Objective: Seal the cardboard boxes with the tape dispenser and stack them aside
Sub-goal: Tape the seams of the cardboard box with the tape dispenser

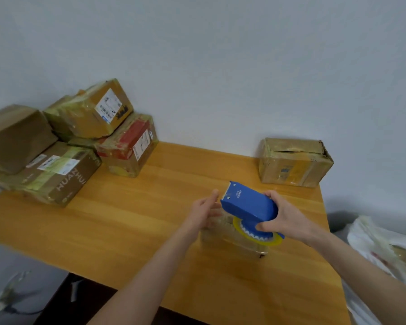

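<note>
A small brown cardboard box (232, 246) wrapped in clear tape lay on the orange-brown wooden table (127, 219). Directly above that box, the right hand (291, 218) gripped a blue plastic tape dispenser (249, 202), fingers over its top and thumb curled round the toothed hub. The dispenser's yellowish tape roll (271, 240) sat against the box's top. At the box's left end the left hand (205, 211) was spread, fingers straight and holding nothing; blur hid whether it touched the box. Well to the far left of the box stood a stack of taped cardboard boxes (63, 146). Beyond the box, to its right, sat a torn brown cardboard box (293, 161).
</note>
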Action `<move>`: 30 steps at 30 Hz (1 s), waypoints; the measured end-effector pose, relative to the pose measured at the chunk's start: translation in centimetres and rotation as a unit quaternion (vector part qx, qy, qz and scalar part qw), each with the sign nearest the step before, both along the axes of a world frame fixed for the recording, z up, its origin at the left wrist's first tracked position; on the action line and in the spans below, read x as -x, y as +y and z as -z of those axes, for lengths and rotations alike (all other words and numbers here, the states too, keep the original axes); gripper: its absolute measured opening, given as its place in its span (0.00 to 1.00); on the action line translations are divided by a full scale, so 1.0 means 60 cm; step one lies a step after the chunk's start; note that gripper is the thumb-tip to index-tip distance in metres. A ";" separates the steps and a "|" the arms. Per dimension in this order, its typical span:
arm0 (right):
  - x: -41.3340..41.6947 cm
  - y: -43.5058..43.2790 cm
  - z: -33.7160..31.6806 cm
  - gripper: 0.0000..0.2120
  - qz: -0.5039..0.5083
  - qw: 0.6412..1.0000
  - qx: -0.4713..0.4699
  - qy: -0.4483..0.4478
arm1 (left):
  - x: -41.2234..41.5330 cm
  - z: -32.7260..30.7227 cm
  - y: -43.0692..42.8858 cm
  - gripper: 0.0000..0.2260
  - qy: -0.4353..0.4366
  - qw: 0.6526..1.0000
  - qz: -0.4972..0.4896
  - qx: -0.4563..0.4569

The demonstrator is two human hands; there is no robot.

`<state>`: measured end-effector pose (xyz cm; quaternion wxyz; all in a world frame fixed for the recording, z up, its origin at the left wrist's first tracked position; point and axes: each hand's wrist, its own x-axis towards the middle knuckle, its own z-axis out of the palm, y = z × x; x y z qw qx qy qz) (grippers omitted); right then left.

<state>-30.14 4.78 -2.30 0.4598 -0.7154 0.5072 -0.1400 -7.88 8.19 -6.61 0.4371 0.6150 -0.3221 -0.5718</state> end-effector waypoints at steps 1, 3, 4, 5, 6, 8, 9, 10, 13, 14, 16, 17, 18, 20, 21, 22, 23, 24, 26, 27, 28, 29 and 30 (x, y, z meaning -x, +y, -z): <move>0.001 0.000 0.001 0.29 0.000 1.000 0.001 0.002 | 0.005 -0.005 -0.003 0.18 -0.004 1.000 0.020 -0.013; 0.002 0.000 0.003 0.29 -0.002 1.000 0.003 0.004 | 0.010 -0.010 -0.007 0.16 0.000 0.999 0.023 -0.028; 0.003 0.001 0.005 0.30 -0.004 1.000 0.005 0.006 | 0.011 -0.010 -0.010 0.14 0.009 0.999 0.018 -0.034; 0.004 0.001 0.006 0.30 -0.007 1.000 0.008 0.010 | 0.009 -0.008 -0.012 0.11 0.015 0.999 0.020 -0.037; 0.005 0.001 0.007 0.30 -0.009 1.000 0.011 0.016 | 0.005 -0.007 -0.012 0.08 0.012 0.999 0.026 -0.040; 0.005 0.001 0.008 0.30 -0.013 1.000 0.017 0.019 | -0.003 -0.005 -0.014 0.06 0.002 0.999 0.024 -0.039; 0.005 0.001 0.009 0.30 -0.015 1.000 0.018 0.018 | -0.008 -0.004 -0.014 0.06 -0.001 0.999 0.022 -0.038; 0.005 0.000 0.010 0.30 -0.017 0.999 0.020 0.018 | -0.013 -0.003 -0.013 0.08 -0.001 0.999 0.025 -0.040; 0.005 -0.002 0.012 0.31 -0.023 0.999 0.023 0.024 | -0.030 -0.003 -0.017 0.16 0.021 0.997 0.028 -0.071; 0.004 -0.002 0.012 0.31 -0.024 0.999 0.026 0.026 | -0.034 -0.005 -0.018 0.18 0.020 0.997 0.030 -0.075; 0.001 -0.003 0.013 0.31 -0.027 0.998 0.037 0.035 | -0.038 -0.008 -0.019 0.13 -0.024 0.997 0.044 -0.061; -0.001 -0.003 0.013 0.31 -0.029 0.998 0.047 0.043 | -0.038 -0.007 -0.019 0.09 -0.051 0.996 0.046 -0.049; -0.004 -0.002 0.013 0.30 -0.031 0.996 0.058 0.054 | -0.040 -0.007 -0.019 0.06 -0.070 0.996 0.041 -0.041; -0.008 -0.002 0.012 0.30 -0.037 0.992 0.083 0.082 | -0.043 -0.003 -0.022 0.06 -0.100 0.994 0.025 -0.032; -0.011 -0.002 0.011 0.31 -0.042 0.990 0.095 0.098 | -0.045 -0.003 -0.024 0.06 -0.117 0.992 0.026 -0.030; -0.015 -0.002 0.009 0.32 -0.050 0.987 0.106 0.113 | -0.046 -0.003 -0.025 0.06 -0.134 0.990 0.030 -0.027; -0.018 -0.003 0.006 0.33 -0.058 0.984 0.113 0.125 | -0.049 -0.003 -0.028 0.06 -0.151 0.988 0.037 -0.025; -0.021 -0.005 0.001 0.33 -0.067 0.982 0.117 0.134 | -0.053 -0.005 -0.030 0.06 -0.165 0.985 0.043 -0.024; -0.019 -0.009 -0.006 0.33 -0.079 0.976 0.129 0.155 | -0.068 -0.008 -0.033 0.06 -0.187 0.981 0.040 -0.021; -0.015 -0.012 -0.009 0.33 -0.082 0.972 0.137 0.170 | -0.080 -0.007 -0.033 0.07 -0.197 0.980 0.029 -0.021; -0.008 -0.014 -0.011 0.34 -0.085 0.968 0.145 0.187 | -0.094 -0.005 -0.033 0.07 -0.206 0.978 0.018 -0.023; -0.003 -0.017 -0.013 0.34 -0.088 0.964 0.149 0.203 | -0.106 -0.002 -0.031 0.07 -0.214 0.976 0.012 -0.027; 0.002 -0.017 -0.013 0.34 -0.092 0.961 0.150 0.214 | -0.113 0.002 -0.028 0.07 -0.222 0.974 0.011 -0.033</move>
